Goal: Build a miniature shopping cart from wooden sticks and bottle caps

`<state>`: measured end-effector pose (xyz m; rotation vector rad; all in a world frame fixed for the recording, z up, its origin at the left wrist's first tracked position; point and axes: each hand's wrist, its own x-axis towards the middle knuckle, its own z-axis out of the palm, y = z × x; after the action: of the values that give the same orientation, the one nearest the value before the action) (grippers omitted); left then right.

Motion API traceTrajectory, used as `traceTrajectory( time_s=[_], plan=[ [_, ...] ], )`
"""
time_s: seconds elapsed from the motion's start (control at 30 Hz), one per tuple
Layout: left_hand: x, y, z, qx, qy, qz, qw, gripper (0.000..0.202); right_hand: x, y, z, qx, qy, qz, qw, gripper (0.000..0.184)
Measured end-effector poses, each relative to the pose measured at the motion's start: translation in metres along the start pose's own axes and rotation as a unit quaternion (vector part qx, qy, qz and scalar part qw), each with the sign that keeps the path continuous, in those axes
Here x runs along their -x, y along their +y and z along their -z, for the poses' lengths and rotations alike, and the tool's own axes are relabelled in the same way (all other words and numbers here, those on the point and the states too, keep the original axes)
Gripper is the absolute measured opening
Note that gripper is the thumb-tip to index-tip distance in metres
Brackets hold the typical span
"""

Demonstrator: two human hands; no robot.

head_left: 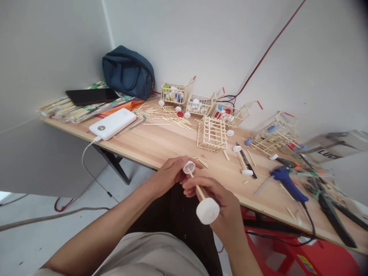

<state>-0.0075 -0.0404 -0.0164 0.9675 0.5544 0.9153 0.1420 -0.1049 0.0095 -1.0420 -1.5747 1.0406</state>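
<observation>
Just off the table's front edge, my left hand (pixel 176 170) is closed around a white bottle cap (pixel 189 167) whose hollow side faces me. One end of a thin wooden stick (pixel 200 191) sits in that cap. My right hand (pixel 220 195) grips the stick along its length. A second white bottle cap (pixel 207 211) is on the stick's near end, close to my right palm. Some of the fingertips are hidden behind the caps and stick. On the table, a similar stick with caps (pixel 241 160) at both ends lies beside a black pen (pixel 247 161).
A stick-built basket (pixel 212 133) stands mid-table, with several little stick carts (pixel 174 94) holding caps along the wall. To the right lie a blue glue gun (pixel 289 183) and its cord. Loose sticks (pixel 178 122), a white power bank (pixel 112 123), a phone (pixel 92 96) and a blue bag (pixel 128 73) are on the left.
</observation>
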Motion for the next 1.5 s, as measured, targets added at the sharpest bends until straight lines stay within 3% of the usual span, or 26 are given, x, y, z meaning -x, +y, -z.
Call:
traceTrajectory(
  time_s=[0.13, 0.23, 0.33, 0.47, 0.57, 0.63, 0.77, 0.87, 0.93, 1.0, 1.13, 1.23, 1.3, 1.4, 1.5],
  plan=[
    [0.0, 0.003, 0.003, -0.056, 0.015, -0.025, 0.998, 0.041, -0.001, 0.003, 0.006, -0.146, -0.027, -0.093, 0.985, 0.02],
    [-0.001, 0.004, 0.005, -0.099, 0.014, -0.033, 0.994, 0.043, -0.004, 0.004, 0.011, -0.192, -0.052, -0.179, 0.964, 0.018],
    [-0.001, 0.005, 0.006, -0.133, 0.014, -0.039, 0.99, 0.044, -0.008, 0.004, 0.013, -0.175, -0.076, -0.231, 0.954, 0.019],
    [0.0, 0.004, 0.007, -0.196, 0.003, -0.053, 0.979, 0.047, -0.011, 0.005, 0.012, -0.153, -0.073, -0.249, 0.954, 0.024],
    [0.003, 0.003, 0.004, -0.233, 0.001, -0.066, 0.97, 0.045, -0.008, 0.01, 0.012, -0.08, -0.073, -0.263, 0.959, 0.023],
    [0.005, 0.003, 0.0, -0.258, 0.005, -0.087, 0.962, 0.043, -0.004, 0.013, 0.011, 0.011, -0.067, -0.239, 0.969, 0.024],
    [0.011, 0.002, -0.009, -0.33, 0.02, -0.138, 0.934, 0.039, 0.003, 0.012, 0.007, 0.216, -0.017, -0.097, 0.971, 0.024],
    [0.014, -0.002, -0.012, -0.38, 0.035, -0.164, 0.91, 0.038, 0.005, 0.009, 0.002, 0.255, 0.011, -0.043, 0.966, 0.029],
    [0.015, -0.005, -0.012, -0.401, 0.042, -0.182, 0.897, 0.037, 0.005, 0.009, -0.001, 0.192, 0.001, -0.077, 0.978, 0.032],
    [0.016, -0.007, -0.012, -0.406, 0.039, -0.193, 0.892, 0.035, 0.006, 0.011, -0.003, 0.049, -0.025, -0.164, 0.985, 0.031],
    [0.018, -0.008, -0.012, -0.363, 0.027, -0.18, 0.914, 0.033, 0.005, 0.017, -0.003, -0.242, -0.052, -0.301, 0.921, 0.029],
    [0.019, -0.008, -0.014, -0.3, 0.021, -0.141, 0.943, 0.034, 0.004, 0.019, -0.003, -0.324, -0.069, -0.322, 0.887, 0.029],
    [0.02, -0.009, -0.016, -0.273, 0.022, -0.126, 0.954, 0.034, 0.004, 0.018, -0.004, -0.287, -0.066, -0.311, 0.903, 0.029],
    [0.021, -0.01, -0.022, -0.244, 0.031, -0.105, 0.964, 0.032, 0.007, 0.016, -0.008, -0.072, -0.01, -0.222, 0.972, 0.032],
    [0.022, -0.013, -0.028, -0.232, 0.046, -0.089, 0.967, 0.031, 0.009, 0.015, -0.011, 0.139, 0.057, -0.12, 0.981, 0.036]
  ],
)
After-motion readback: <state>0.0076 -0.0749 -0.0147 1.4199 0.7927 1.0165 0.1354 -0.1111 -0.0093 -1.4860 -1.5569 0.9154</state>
